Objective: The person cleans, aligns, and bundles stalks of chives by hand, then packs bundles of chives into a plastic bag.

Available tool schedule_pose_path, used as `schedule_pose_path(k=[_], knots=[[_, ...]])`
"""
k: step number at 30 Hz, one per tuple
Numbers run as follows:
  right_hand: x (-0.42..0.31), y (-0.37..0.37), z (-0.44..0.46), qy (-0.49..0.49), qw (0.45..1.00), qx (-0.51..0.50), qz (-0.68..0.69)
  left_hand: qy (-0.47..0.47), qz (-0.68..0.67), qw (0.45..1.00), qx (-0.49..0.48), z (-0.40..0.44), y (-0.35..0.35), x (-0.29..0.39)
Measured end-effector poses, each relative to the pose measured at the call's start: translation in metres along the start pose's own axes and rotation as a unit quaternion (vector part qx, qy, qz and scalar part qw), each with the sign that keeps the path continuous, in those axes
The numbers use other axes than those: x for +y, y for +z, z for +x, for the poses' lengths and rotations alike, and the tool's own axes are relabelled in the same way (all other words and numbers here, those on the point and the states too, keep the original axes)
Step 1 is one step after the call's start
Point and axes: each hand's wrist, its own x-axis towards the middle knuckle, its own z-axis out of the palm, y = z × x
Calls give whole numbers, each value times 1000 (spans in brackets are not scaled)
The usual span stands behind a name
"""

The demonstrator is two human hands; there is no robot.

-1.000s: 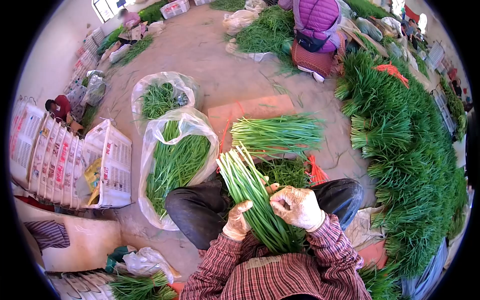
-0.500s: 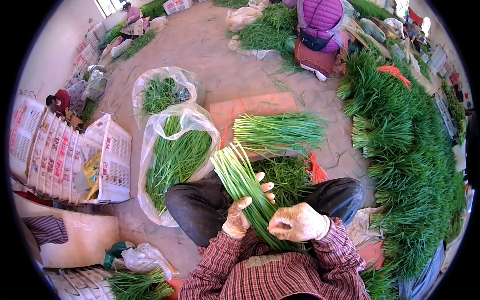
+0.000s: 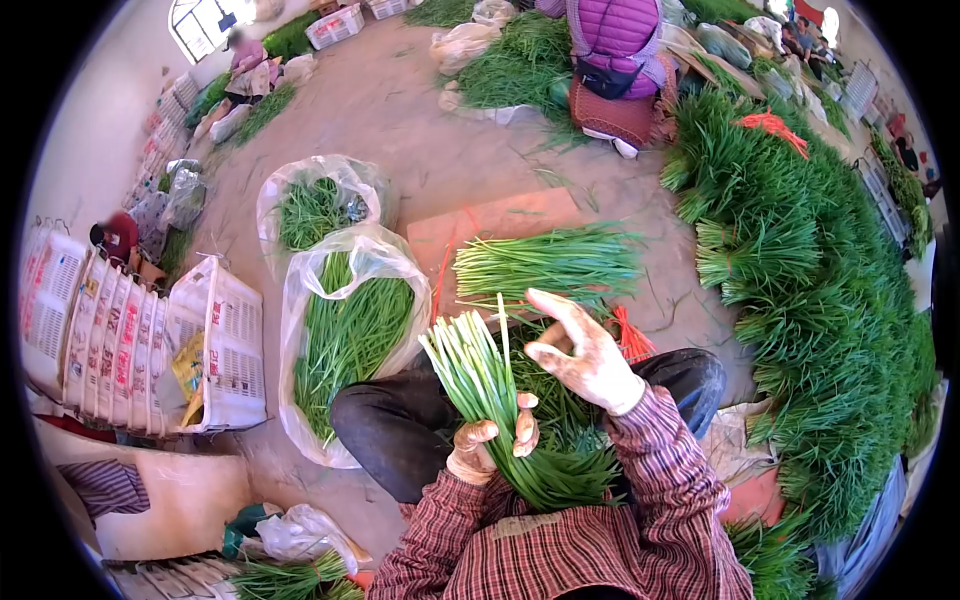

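Note:
A bunch of long green stalks (image 3: 485, 385) with pale ends pointing up and left lies in my left hand (image 3: 480, 445), whose gloved fingers wrap round its middle. My right hand (image 3: 590, 365), in a dirty pale glove, is raised to the right of the pale ends, thumb and fingers apart, with nothing held. Beyond both hands, a pile of stalks (image 3: 545, 262) rests on a reddish board (image 3: 500, 215). Loose greens lie between my knees, partly hidden by the bunch. Orange ties (image 3: 630, 335) are beside my right knee.
Open plastic bags of greens (image 3: 350, 345) stand at the left, near stacked white crates (image 3: 235, 340). Tied bundles (image 3: 790, 300) form a long heap at the right. A person in a purple vest (image 3: 615, 45) sits ahead; other people sit farther back.
My right hand has left the lower part of the bunch and moved up and away, its fingers spreading. The bunch stands more upright in my left hand. The view has shifted slightly.

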Motion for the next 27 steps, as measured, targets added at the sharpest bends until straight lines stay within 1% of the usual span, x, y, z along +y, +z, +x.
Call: schedule_pose_path(k=[3,4,6,7,8,10,12,13,14,15,16,17,18,20,21,22,23,24,25,26,27], knots=[[9,13,21,9,999,-36,-16,-25,3,1000,10,-1,3,0],[11,16,28,44,995,-59,65,-35,10,999,20,-2,3,0],[22,15,36,40,973,-78,212,-39,14,999,28,-1,4,1],[25,13,34,68,952,-55,294,-45,13,999,26,-2,4,1],[20,8,35,63,941,-29,332,-51,13,998,25,-2,4,1],[19,-14,40,119,949,17,293,-50,13,998,32,-3,3,1],[27,-29,40,126,929,122,326,-42,12,998,34,-3,0,1],[30,-36,37,125,926,143,327,-40,12,999,32,-3,-1,0],[33,-44,29,118,952,101,265,-34,7,999,38,-2,-2,-1],[23,-48,23,157,967,19,200,-28,2,999,45,-1,-2,-1],[14,-49,15,196,970,-62,134,-27,1,999,44,-1,-2,-1],[14,-44,5,213,966,-122,85,-30,12,997,64,-1,-2,0],[21,-42,3,134,968,-174,-120,-34,22,996,85,-1,-2,0],[15,-45,2,178,956,-227,-56,-31,6,998,63,1,-5,0],[13,-44,2,215,954,-201,57,-41,2,997,69,2,0,1],[15,-42,4,212,954,-203,56,-50,0,996,77,3,3,2],[18,-38,7,189,961,-182,83,-60,-10,997,53,4,2,4],[18,-34,9,165,967,-161,110,-57,-7,997,52,4,3,5],[16,-28,9,171,958,-159,164,-59,-5,997,51,5,5,4],[13,-24,12,177,953,-165,184,-61,-4,997,50,6,8,5],[12,-19,14,147,960,-161,173,-66,-9,997,37,7,6,4]])
